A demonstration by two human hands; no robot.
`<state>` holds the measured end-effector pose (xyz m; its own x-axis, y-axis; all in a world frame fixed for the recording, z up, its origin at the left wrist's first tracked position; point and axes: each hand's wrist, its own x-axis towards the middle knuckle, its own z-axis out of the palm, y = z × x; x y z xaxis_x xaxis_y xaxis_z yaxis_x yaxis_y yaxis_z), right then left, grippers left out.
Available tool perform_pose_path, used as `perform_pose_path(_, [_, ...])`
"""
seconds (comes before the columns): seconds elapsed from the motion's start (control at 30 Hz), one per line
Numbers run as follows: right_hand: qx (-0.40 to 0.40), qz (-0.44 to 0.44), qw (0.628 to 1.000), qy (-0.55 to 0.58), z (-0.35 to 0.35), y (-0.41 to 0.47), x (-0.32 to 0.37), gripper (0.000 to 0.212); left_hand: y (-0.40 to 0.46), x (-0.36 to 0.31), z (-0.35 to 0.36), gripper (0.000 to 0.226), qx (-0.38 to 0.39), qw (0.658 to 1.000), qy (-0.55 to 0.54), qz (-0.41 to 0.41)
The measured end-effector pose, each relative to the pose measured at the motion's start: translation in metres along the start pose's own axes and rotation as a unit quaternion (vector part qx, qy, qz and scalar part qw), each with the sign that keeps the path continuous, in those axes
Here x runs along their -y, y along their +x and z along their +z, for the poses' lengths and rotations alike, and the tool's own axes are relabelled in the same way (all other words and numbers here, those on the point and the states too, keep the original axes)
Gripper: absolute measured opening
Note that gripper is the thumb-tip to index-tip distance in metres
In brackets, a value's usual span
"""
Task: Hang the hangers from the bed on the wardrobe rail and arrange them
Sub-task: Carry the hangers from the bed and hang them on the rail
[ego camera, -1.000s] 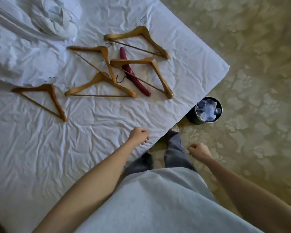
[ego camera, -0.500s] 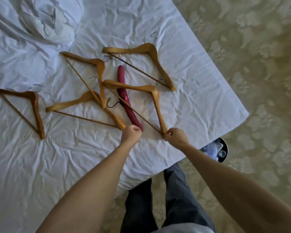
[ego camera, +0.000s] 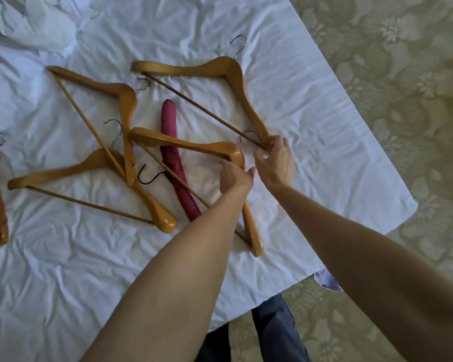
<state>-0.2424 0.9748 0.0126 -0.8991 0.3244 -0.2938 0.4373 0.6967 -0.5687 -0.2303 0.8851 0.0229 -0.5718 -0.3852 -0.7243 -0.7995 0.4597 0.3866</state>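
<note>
Head view: my right hand pinches the far hanger's near tip; my left hand curls on the middle hanger, running left-right across the bed.

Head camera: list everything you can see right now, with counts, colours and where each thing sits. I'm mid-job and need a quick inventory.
wooden hangers: five, honey-brown with metal hooks, lying on the bed; one is cut off at the left edge, two overlap at centre left, one lies across the padded hanger.
padded hanger: one, dark red, at the centre of the bed, partly under a wooden one.
bed sheet: one, white and creased, covering the bed.
bedding heap: white, bunched at the far left corner.
carpet: pale green, patterned, right of the bed.
bin: one, mostly hidden behind the right forearm.
left hand: at the bend of the nearest wooden hanger.
right hand: fingers on the end of the farthest wooden hanger.
</note>
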Motion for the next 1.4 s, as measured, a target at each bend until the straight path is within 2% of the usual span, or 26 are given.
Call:
perform_pose_path(0.1, [-0.013,-0.036,0.999,-0.022,0.010,0.010,0.007,0.030,0.010,0.008,-0.001,0.049,-0.011,1.000,-0.014,0.010])
perform_pose_path(0.3, [-0.065,-0.041,0.997,-0.028,0.006,0.021,0.006,0.033,-0.015,0.041,-0.019,0.042,-0.028,0.998,-0.053,0.032])
perform_pose_path(0.43, [-0.061,-0.044,0.997,0.032,-0.011,-0.003,0.017,0.024,-0.043,0.050,-0.050,0.036,-0.025,0.998,0.019,0.053])
perform_pose_path(0.57, [0.013,-0.018,0.999,0.023,-0.021,-0.042,0.016,0.017,-0.054,0.055,-0.080,0.041,0.009,0.986,0.147,0.072])
perform_pose_path(0.6, [0.033,-0.005,0.999,0.001,-0.020,-0.050,0.014,0.023,-0.055,0.056,-0.087,0.042,0.017,0.981,0.176,0.078])
perform_pose_path(0.67, [0.077,0.044,0.996,-0.031,-0.014,-0.057,0.009,0.050,-0.054,0.057,-0.099,0.043,0.030,0.972,0.216,0.086])
perform_pose_path(0.73, [0.134,0.107,0.985,-0.020,-0.007,-0.053,0.006,0.073,-0.049,0.057,-0.104,0.043,0.037,0.965,0.244,0.086])
perform_pose_path(0.8, [0.190,0.145,0.971,0.011,0.002,-0.044,0.005,0.081,-0.041,0.058,-0.103,0.041,0.039,0.961,0.262,0.084])
perform_pose_path(0.97, [0.233,0.151,0.961,0.021,0.013,-0.028,-0.001,0.069,-0.028,0.067,-0.088,0.037,0.031,0.954,0.283,0.098])
perform_pose_path(1.13, [0.210,0.118,0.969,0.044,0.019,0.006,0.022,0.066,-0.022,0.073,-0.076,0.039,0.013,0.949,0.297,0.107])
perform_pose_path(1.27, [0.215,0.117,0.969,0.025,0.016,0.029,0.045,0.019,-0.020,0.078,-0.073,0.039,0.003,0.955,0.269,0.127])
perform_pose_path(1.3, [0.218,0.121,0.968,0.040,0.016,0.030,0.045,0.019,-0.019,0.078,-0.072,0.040,0.006,0.958,0.257,0.128])
perform_pose_path(1.4, [0.201,0.117,0.966,0.116,0.013,0.023,0.041,0.041,-0.019,0.072,-0.072,0.044,0.012,0.964,0.238,0.120])
